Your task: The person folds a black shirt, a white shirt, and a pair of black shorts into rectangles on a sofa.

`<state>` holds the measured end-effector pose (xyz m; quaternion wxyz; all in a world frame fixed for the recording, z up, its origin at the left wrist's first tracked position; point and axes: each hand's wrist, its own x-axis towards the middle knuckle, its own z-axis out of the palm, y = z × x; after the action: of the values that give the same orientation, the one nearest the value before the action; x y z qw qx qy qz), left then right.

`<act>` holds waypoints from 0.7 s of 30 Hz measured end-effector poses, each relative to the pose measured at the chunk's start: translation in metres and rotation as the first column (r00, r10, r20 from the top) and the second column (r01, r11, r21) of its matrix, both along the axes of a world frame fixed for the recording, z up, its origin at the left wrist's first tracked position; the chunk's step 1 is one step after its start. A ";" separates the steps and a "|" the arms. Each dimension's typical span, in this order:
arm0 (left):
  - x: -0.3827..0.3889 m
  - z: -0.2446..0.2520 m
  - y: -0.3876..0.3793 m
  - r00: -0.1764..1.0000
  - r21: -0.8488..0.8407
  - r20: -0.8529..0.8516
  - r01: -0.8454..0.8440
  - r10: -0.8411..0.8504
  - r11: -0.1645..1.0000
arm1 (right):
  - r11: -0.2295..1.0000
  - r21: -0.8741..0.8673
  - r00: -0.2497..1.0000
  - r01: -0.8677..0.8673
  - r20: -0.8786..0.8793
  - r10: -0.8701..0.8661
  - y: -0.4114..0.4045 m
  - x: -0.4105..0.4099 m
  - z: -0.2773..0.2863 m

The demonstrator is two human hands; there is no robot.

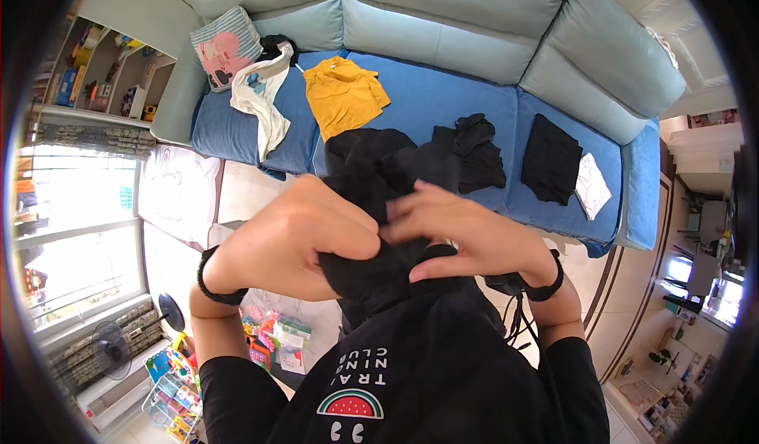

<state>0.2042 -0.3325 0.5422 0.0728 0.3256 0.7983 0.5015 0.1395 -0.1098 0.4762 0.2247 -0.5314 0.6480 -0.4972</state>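
Note:
A black garment (379, 162) hangs bunched in front of my chest, its exact kind unclear. My left hand (308, 230) is closed around a fold of it. Beside that fist, my right hand (462, 230) lies over the cloth with thumb and fingers spread, blurred by motion; whether it pinches any fabric cannot be made out. Beyond the garment, a yellow shirt (344, 94) lies spread on the blue sofa seat (415, 94). To its left is a white garment (264, 103), and to its right a heap of black clothing (477, 156).
Folded black cloth (550, 159) and a folded white garment (593, 186) lie at the sofa's right end. A striped cushion (225, 46) leans at the left. Toys (264, 340) lie on a low table, and a fan (111, 349) stands near the window.

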 end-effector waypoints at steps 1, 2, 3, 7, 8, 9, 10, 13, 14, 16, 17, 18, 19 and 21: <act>0.001 0.007 -0.004 1.000 -0.033 -0.010 -0.009 0.009 0.999 | 0.980 0.117 0.987 -0.161 0.041 0.158 0.002 -0.004 0.001; 0.007 0.012 -0.016 0.998 -0.063 -0.059 -0.023 0.019 0.998 | 0.920 0.225 0.947 -0.321 0.102 0.306 0.005 -0.008 0.002; 0.010 0.013 -0.026 0.994 -0.086 -0.107 -0.028 0.019 0.996 | 0.920 0.230 0.948 -0.318 0.110 0.300 0.017 -0.018 0.005; 0.025 0.019 -0.022 0.804 0.501 -0.273 -0.349 0.528 0.792 | 0.836 0.041 0.829 0.547 -0.165 -0.535 0.054 0.015 0.046; 0.010 0.030 -0.040 0.959 0.400 -0.260 -0.003 0.117 0.916 | 0.956 -0.293 0.995 -0.010 0.091 0.038 0.067 -0.008 0.057; 0.010 0.049 -0.060 0.937 0.305 -0.195 0.339 -0.290 0.890 | 0.589 -0.672 0.741 -0.449 0.088 0.665 0.081 -0.029 0.066; 0.026 0.071 -0.067 0.925 0.289 -0.062 0.377 -0.375 0.880 | 0.534 -0.764 0.726 -0.363 0.127 0.675 0.105 -0.008 0.072; 0.042 0.067 -0.064 0.922 0.409 -0.078 0.376 -0.379 0.831 | 0.519 -0.821 0.720 -0.239 0.208 0.662 0.119 0.002 0.058; 0.037 0.059 -0.055 0.877 0.510 -0.212 0.475 -0.431 0.717 | 0.541 -0.805 0.736 -0.244 0.210 0.644 0.122 0.002 0.059; 0.041 0.068 -0.053 0.885 0.489 -0.200 0.461 -0.420 0.741 | 0.572 -0.775 0.771 -0.269 0.183 0.610 0.125 0.000 0.064; 0.046 0.072 -0.054 0.897 0.466 -0.178 0.438 -0.404 0.769 | 0.586 -0.760 0.786 -0.282 0.167 0.595 0.126 -0.001 0.067; 0.049 0.070 -0.055 0.875 0.544 -0.200 0.473 -0.440 0.693 | 0.600 -0.746 0.802 -0.289 0.154 0.577 0.126 -0.001 0.068; 0.050 0.070 -0.056 0.873 0.544 -0.203 0.477 -0.444 0.690 | 0.614 -0.732 0.816 -0.295 0.141 0.560 0.126 -0.001 0.069; 0.043 0.073 -0.051 0.857 0.431 -0.221 0.515 -0.466 0.741 | 0.639 -0.707 0.842 -0.304 0.115 0.528 0.125 -0.003 0.071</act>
<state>0.2475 -0.3836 0.6148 0.0806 0.5561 0.5385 0.6279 0.1369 0.0149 0.5473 0.2295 -0.6264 0.2418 -0.7046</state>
